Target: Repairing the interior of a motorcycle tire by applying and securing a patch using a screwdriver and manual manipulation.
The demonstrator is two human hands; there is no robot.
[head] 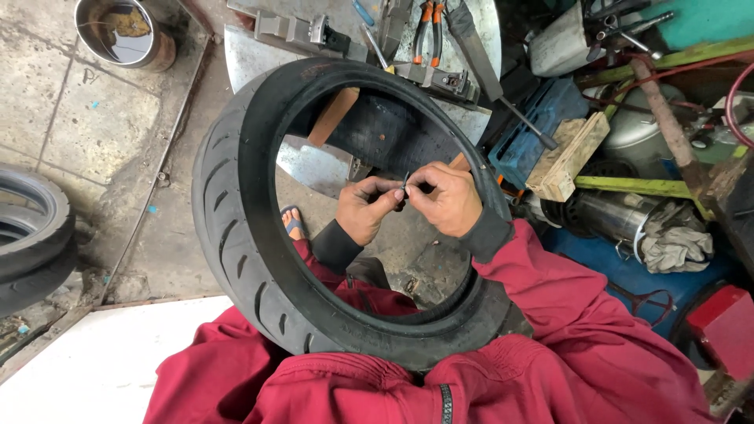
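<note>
Head view | left hand [366,208] and right hand [444,199] pinch small dark piece [404,181] together | inside tyre [236,235] ring

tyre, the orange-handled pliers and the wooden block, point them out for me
tyre [224,212], head view, on the treaded left side of it
orange-handled pliers [426,27], head view, on the orange handles
wooden block [567,157], head view, on its pale top face

We've got open room inside the tyre [236,228] ring; its far rim sits tight against the cluttered metal workbench [259,55] and wood block [567,153].
</note>
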